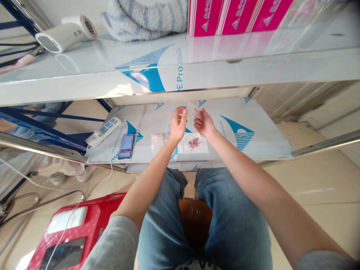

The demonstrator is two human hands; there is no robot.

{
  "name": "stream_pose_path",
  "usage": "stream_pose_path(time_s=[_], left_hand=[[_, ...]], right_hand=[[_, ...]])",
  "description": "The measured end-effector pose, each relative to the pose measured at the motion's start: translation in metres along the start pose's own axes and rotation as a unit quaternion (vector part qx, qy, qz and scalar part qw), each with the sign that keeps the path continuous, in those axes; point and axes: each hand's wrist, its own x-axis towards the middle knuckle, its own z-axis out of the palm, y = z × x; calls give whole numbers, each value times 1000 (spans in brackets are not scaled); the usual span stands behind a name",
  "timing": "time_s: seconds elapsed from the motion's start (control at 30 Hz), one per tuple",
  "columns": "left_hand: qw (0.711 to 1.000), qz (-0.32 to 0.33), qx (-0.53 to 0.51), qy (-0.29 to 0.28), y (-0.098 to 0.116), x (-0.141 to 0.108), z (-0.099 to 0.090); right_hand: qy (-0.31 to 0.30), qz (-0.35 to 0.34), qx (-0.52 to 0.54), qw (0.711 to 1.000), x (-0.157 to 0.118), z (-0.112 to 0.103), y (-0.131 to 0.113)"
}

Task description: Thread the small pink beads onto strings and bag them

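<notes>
Above the lower shelf, my right hand (204, 123) has its fingers curled and pinches a small clear plastic bag (194, 110), which is hard to make out against the shelf film. My left hand (178, 123) is raised just to the left of it, fingers apart, with nothing visible in it. Below the hands, a cluster of small pink pieces (194, 143) lies on a white sheet or bag (182, 147). Left of that is a clear packet (158, 142) that seems to hold thin pale pieces.
A phone (126, 146) and a white power strip (104, 131) lie on the left of the lower shelf (267, 138). The upper shelf (92, 80) carries a white hair dryer (64, 34), a striped towel (149, 18) and pink boxes (233, 17). A red stool (95, 221) stands lower left.
</notes>
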Motion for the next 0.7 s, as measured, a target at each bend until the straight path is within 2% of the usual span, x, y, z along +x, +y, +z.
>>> stream_pose_path(time_s=[0.5,0.6,0.7], left_hand=[[999,30,24,-25,-10,4,1],[999,12,33,-32,-10,4,0],[997,-40,46,-43,-9,5,-1]], right_hand=[[-26,51,18,998,-5,-2,1],[-40,71,23,996,-4,-8,0],[-64,96,27,993,-2,-12,1]])
